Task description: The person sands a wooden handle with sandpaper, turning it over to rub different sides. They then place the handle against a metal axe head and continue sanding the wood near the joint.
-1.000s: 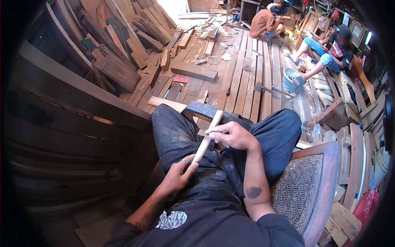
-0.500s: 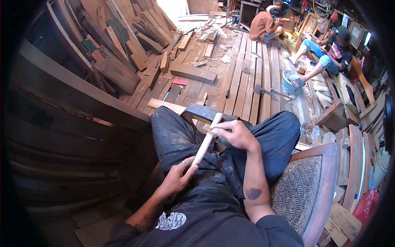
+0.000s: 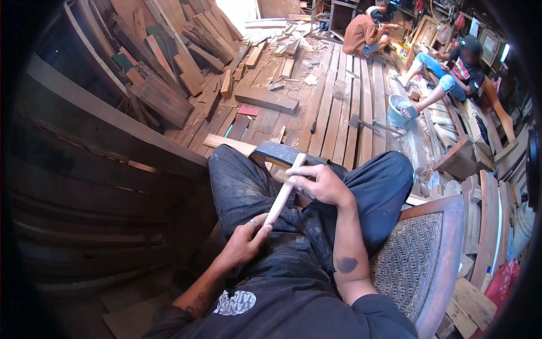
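A slim pale wooden stick (image 3: pixel 280 199) slants up across my lap. My left hand (image 3: pixel 248 240) is closed around its lower end, thumb along the wood. Near the upper end, my right hand (image 3: pixel 322 185) has its fingers bent over the stick, pressing a small tan piece like folded sandpaper (image 3: pixel 280 175) against it. Part of that piece sticks out on the stick's left side; the rest is hidden under the fingers. Just beyond the stick's tip lies a dark block (image 3: pixel 276 152) between my knees, with a pale board (image 3: pixel 228 143) reaching out to its left.
I sit on a woven-seat chair (image 3: pixel 409 254). Ahead, a thick plank (image 3: pixel 266 101), a hammer-like tool (image 3: pixel 367 124) and a bucket (image 3: pixel 400 113) stand or lie on the slatted floor. Lumber (image 3: pixel 164 99) leans at left. Two people sit working at the right back.
My right fingers have shifted slightly left on the stick, and more of the tan piece shows at its left side. My left hand keeps its hold on the lower end.
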### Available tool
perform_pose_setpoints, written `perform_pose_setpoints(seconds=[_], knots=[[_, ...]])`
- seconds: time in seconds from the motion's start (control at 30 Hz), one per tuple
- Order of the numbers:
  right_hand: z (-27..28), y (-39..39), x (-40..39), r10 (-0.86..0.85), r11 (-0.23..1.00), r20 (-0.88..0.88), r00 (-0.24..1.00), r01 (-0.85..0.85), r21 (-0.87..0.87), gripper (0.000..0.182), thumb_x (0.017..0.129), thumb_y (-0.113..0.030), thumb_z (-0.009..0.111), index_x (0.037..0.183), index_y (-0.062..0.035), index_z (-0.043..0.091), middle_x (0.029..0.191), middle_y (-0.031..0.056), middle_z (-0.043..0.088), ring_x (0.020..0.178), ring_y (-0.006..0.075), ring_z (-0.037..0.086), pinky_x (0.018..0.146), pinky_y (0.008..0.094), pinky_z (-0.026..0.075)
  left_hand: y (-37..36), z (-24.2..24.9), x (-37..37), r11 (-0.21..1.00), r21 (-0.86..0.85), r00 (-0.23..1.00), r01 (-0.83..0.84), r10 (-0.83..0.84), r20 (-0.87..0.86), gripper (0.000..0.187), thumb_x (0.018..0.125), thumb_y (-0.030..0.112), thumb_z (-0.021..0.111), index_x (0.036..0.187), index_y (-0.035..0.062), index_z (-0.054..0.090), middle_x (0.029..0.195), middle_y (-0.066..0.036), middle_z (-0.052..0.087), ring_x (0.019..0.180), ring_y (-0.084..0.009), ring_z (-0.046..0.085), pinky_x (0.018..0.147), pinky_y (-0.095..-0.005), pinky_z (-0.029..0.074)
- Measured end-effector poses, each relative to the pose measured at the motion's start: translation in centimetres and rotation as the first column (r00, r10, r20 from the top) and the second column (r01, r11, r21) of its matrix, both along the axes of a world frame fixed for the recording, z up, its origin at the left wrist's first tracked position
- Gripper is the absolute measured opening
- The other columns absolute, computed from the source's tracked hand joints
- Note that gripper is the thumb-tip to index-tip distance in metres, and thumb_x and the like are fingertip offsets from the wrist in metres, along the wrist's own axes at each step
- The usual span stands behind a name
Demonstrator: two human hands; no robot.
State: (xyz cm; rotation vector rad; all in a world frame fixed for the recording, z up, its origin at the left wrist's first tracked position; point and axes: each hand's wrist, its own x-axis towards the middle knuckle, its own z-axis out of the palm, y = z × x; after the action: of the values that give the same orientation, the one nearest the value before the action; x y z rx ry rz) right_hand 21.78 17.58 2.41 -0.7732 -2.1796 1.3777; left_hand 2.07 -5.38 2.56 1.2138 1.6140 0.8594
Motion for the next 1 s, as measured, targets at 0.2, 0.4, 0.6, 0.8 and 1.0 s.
perform_pose_setpoints(seconds=[0.2, 0.4, 0.6, 0.8, 1.0], knots=[[1.1, -0.3, 0.2, 0.214, 0.964, 0.07, 0.974, -0.199, -0.176, 0.033, 0.105, -0.02, 0.075, 0.131, -0.0001, 0.078, 0.099, 0.0078, 0.08, 0.086, 0.0111, 0.069, 0.08, 0.0288, 0.056, -0.1, 0.3, 0.1, 1.0, -0.027, 1.0, -0.005, 0.006, 0.02, 0.047, 0.116, 0.026, 0.059, 0.153, -0.0035, 0.06, 0.12, -0.008, 0.073, 0.11, -0.0117, 0.064, 0.101, -0.0294, 0.051], [0.5, -0.1, 0.1, -0.005, 1.0, 0.026, 1.0, 0.005, -0.019, 0.03, 0.105, -0.022, 0.075, 0.126, -0.0023, 0.08, 0.092, 0.0067, 0.079, 0.084, 0.0119, 0.069, 0.078, 0.0301, 0.056, 0.0, 0.5, 0.1, 0.999, -0.031, 1.0, 0.009, -0.009, 0.005, 0.048, 0.116, 0.025, 0.059, 0.155, -0.0026, 0.058, 0.118, -0.005, 0.072, 0.106, -0.0102, 0.062, 0.098, -0.0283, 0.051], [0.0, -0.1, 0.3, 0.092, 0.976, 0.017, 0.996, -0.087, -0.2, 0.029, 0.104, -0.027, 0.076, 0.118, -0.0018, 0.081, 0.087, 0.0078, 0.079, 0.071, 0.0138, 0.068, 0.071, 0.0338, 0.057, -0.1, 0.2, 0.2, 0.999, -0.041, 0.999, -0.013, 0.014, 0.029, 0.047, 0.115, 0.024, 0.059, 0.155, -0.0022, 0.058, 0.114, -0.004, 0.071, 0.102, -0.0088, 0.061, 0.094, -0.0272, 0.051], [0.2, 0.2, 0.2, 0.07, 0.996, 0.03, 0.997, -0.068, -0.065, 0.028, 0.104, -0.023, 0.076, 0.119, -0.0001, 0.081, 0.088, 0.005, 0.075, 0.075, 0.0104, 0.065, 0.071, 0.0294, 0.054, 0.0, 0.3, 0.2, 0.999, -0.033, 1.0, 0.0, 0.001, 0.006, 0.047, 0.115, 0.024, 0.059, 0.155, -0.0022, 0.058, 0.115, -0.005, 0.072, 0.103, -0.0097, 0.062, 0.094, -0.0276, 0.051], [1.5, -0.4, -0.2, -0.116, 0.99, -0.012, 0.993, 0.114, -0.084, 0.029, 0.103, -0.019, 0.078, 0.123, 0.0017, 0.079, 0.088, 0.0037, 0.075, 0.076, 0.0087, 0.066, 0.071, 0.0281, 0.054, -0.1, -0.2, 0.1, 1.0, 0.017, 1.0, -0.001, 0.001, 0.01, 0.047, 0.116, 0.025, 0.059, 0.155, -0.0019, 0.059, 0.115, -0.004, 0.071, 0.102, -0.0094, 0.061, 0.094, -0.0272, 0.051]])
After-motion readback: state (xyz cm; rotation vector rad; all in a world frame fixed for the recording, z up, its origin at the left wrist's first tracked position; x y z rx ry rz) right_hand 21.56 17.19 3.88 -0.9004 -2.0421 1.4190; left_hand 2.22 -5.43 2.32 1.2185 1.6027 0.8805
